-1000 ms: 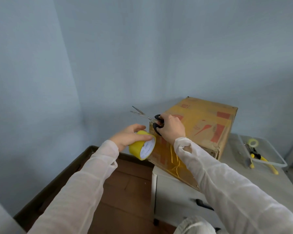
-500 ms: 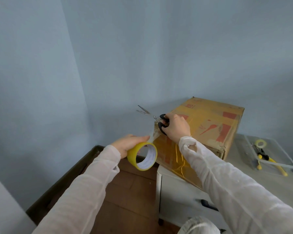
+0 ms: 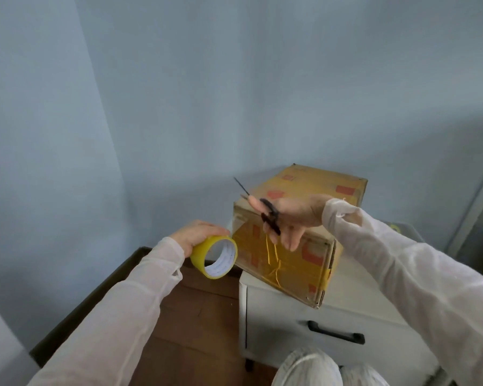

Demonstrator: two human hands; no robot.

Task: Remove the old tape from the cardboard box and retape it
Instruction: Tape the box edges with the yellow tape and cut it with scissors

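Note:
A yellow-brown cardboard box (image 3: 315,188) with red print sits on a white cabinet (image 3: 287,319), its near side shiny with tape and loose yellow strands. My left hand (image 3: 195,235) grips a yellow tape roll (image 3: 215,256) just left of the box's near corner. My right hand (image 3: 293,215) hangs in front of the box's near top edge with black-handled scissors (image 3: 268,215) on its fingers, blades pointing up and left, the other fingers spread downward.
The white cabinet has a black drawer handle (image 3: 336,332) on its front. Brown wooden floor (image 3: 195,316) lies to the left, with a dark edge (image 3: 95,296) along the blue wall. My knees (image 3: 315,369) show at the bottom.
My right hand has lifted off the box corner and swung right, turning the scissors. My left hand has drawn the tape roll away from the box; the stretched tape strip is no longer seen.

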